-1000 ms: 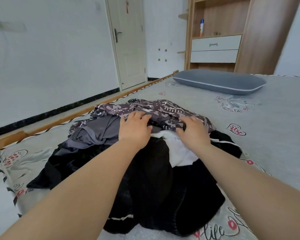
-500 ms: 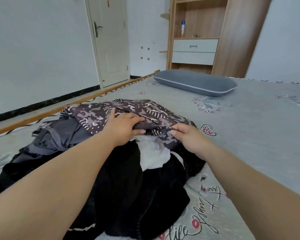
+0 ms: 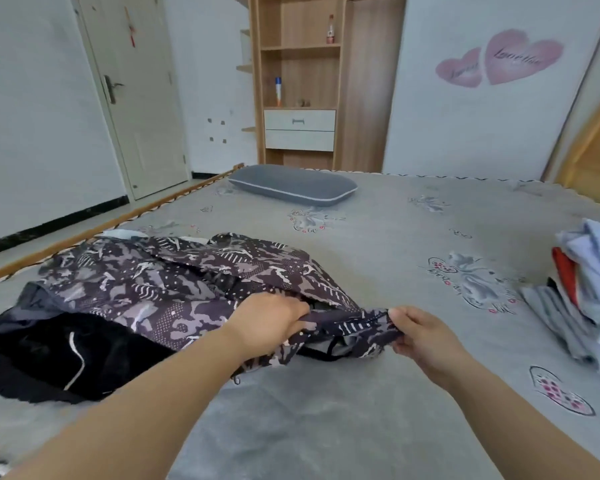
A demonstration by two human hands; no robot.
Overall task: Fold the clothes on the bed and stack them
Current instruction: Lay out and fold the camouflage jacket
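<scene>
A dark purple patterned garment (image 3: 174,282) lies stretched across the grey bed sheet (image 3: 378,244), its near edge pulled to the right. My left hand (image 3: 267,320) grips that edge, fingers curled into the fabric. My right hand (image 3: 420,330) pinches the same edge a little further right, and the cloth is taut between the two hands. A black garment with a white stripe (image 3: 59,358) lies under and left of the patterned one. A second heap of clothes (image 3: 589,292), light blue, grey and red, sits at the right edge of the view.
A grey pillow (image 3: 293,184) lies at the far end of the bed. A wooden bed rail (image 3: 125,220) runs along the left side. Behind stand a wooden shelf unit with drawers (image 3: 300,98) and a closed door (image 3: 132,95).
Both hands have drawn the patterned garment's edge off the pile towards the right onto bare sheet. The view has swung right, bringing the second heap into sight.
</scene>
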